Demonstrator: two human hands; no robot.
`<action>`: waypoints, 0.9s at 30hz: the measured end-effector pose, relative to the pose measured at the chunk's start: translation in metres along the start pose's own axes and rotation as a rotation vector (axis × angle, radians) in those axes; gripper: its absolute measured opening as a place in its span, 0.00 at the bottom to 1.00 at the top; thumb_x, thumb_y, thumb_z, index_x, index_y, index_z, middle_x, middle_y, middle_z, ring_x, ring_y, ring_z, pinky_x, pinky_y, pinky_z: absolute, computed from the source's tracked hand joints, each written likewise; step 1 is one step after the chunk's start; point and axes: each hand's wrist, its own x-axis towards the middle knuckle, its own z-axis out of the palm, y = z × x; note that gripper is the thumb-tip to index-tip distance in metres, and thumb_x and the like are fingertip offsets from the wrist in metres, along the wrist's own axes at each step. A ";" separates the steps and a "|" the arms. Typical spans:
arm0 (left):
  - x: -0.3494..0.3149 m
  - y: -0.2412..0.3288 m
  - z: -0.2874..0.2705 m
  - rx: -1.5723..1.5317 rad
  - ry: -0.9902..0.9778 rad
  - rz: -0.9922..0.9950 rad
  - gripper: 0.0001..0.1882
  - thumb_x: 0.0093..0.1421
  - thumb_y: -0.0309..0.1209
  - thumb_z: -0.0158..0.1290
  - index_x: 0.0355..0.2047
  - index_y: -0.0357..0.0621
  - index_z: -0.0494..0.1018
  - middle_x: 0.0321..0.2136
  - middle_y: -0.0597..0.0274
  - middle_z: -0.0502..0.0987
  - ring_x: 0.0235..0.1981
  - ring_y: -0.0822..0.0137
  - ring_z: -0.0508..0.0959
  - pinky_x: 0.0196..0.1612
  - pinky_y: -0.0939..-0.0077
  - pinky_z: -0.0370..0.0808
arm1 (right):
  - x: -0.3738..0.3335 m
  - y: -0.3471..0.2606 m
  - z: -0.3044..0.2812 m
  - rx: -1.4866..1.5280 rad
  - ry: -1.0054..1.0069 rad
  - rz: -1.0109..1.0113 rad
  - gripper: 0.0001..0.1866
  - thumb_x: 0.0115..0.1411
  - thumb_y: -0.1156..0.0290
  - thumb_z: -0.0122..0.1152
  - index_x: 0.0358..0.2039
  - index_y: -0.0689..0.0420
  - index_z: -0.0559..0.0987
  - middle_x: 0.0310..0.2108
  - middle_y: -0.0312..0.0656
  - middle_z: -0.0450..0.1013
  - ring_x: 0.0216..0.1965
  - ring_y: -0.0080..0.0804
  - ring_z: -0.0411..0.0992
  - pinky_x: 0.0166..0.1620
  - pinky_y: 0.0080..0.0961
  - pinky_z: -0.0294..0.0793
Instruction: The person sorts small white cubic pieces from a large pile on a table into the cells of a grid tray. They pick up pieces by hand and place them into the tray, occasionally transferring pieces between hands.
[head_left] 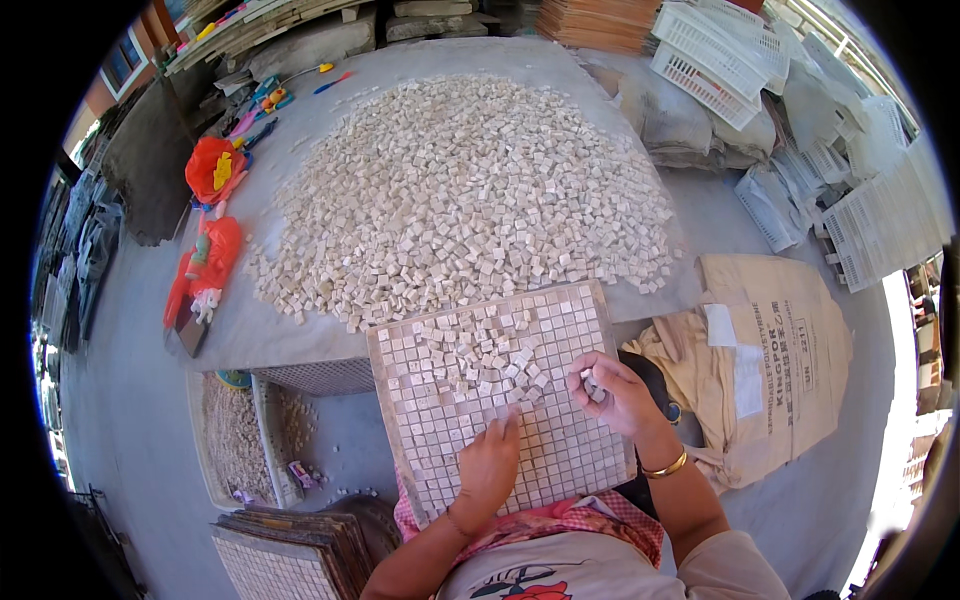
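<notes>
A square mosaic board [373,352] with a wooden rim rests on my lap and leans on the table's edge. Small pale stone tiles fill its grid, and a loose heap of tiles [490,352] lies over its upper middle. My left hand [488,462] is over the board's lower middle, fingers bunched and fingertips down at the tiles; what they pinch, if anything, is hidden. At the board's right side my right hand [625,400] curls around several stone tiles [594,388], held between thumb and fingers.
A large pile of tiles [470,190] covers the table [300,345]. Orange bags [215,170] and small toys line its left edge. A tan sack [780,370] lies at right, below white baskets [710,60]. Low at left are a bin [265,440] and stacked boards [270,560].
</notes>
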 end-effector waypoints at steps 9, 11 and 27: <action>0.004 -0.003 0.007 -0.138 0.122 0.009 0.09 0.54 0.27 0.50 0.36 0.44 0.70 0.23 0.64 0.70 0.18 0.71 0.73 0.19 0.76 0.71 | 0.016 0.031 0.003 -1.353 0.004 -0.521 0.11 0.47 0.71 0.64 0.33 0.55 0.76 0.24 0.40 0.68 0.26 0.33 0.70 0.28 0.26 0.69; 0.006 -0.008 0.004 -0.704 0.101 -0.187 0.06 0.55 0.26 0.49 0.34 0.43 0.69 0.22 0.65 0.69 0.16 0.74 0.69 0.18 0.79 0.68 | 0.020 0.038 0.009 -1.497 0.028 -0.560 0.12 0.47 0.71 0.64 0.34 0.55 0.75 0.25 0.40 0.68 0.26 0.34 0.70 0.29 0.28 0.70; -0.013 -0.054 -0.022 -1.937 -0.072 -0.527 0.13 0.61 0.37 0.48 0.26 0.40 0.71 0.18 0.66 0.68 0.16 0.77 0.64 0.18 0.85 0.58 | 0.020 0.051 0.033 -1.517 -0.195 -0.390 0.11 0.51 0.73 0.56 0.37 0.55 0.72 0.32 0.41 0.69 0.35 0.42 0.69 0.36 0.33 0.71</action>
